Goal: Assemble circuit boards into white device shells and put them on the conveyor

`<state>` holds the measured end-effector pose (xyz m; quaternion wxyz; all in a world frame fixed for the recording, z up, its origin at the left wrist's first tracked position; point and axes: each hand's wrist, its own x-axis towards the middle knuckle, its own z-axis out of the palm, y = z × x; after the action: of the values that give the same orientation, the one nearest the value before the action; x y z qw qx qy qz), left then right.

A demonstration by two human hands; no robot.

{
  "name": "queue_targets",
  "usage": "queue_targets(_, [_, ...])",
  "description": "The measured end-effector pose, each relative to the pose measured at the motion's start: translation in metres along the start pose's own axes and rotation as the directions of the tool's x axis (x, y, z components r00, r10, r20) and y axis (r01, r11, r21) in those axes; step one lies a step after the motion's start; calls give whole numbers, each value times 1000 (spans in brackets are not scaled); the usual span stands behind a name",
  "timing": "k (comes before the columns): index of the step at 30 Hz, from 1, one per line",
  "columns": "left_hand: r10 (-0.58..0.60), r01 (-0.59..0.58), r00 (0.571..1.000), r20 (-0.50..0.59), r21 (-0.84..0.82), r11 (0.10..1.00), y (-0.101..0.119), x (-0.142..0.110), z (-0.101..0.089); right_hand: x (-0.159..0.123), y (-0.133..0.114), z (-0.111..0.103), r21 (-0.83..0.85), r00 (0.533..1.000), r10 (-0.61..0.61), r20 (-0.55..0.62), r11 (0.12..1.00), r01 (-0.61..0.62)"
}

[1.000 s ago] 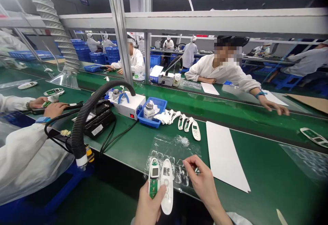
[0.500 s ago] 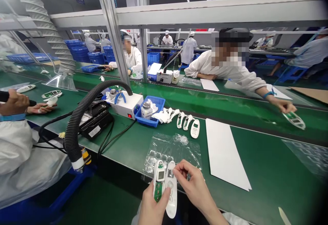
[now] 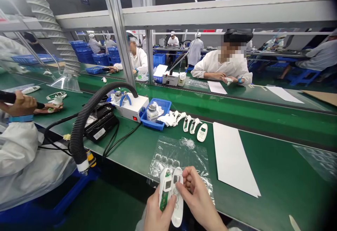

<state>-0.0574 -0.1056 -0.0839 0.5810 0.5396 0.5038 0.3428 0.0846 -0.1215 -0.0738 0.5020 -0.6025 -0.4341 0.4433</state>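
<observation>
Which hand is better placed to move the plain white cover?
The right hand, probably. Its fingers are on the white cover, while the left hand is busy gripping the white case with the green board.

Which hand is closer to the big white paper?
The right hand is nearer: it sits left of the white paper sheet, not touching. The left hand, holding a white casing, is farther left.

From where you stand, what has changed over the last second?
The right hand moved left, and its fingers now rest on the white casing half, still held with the green circuit board half in the left hand. Across the belt, a co-worker drew a white device back from the belt. The clear plastic tray and white paper sheet stayed put.
</observation>
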Motion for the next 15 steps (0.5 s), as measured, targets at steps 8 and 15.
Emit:
queue_targets(8, [-75,48,994,-74,-312,949,-6,-9,-12,-10,-5,39,319,989,96,115,939,-128])
queue_targets(15, [-269,122,950,-159,-604,788,-29,-15,-57,2,-2,98,290,940,126,317,931,-223])
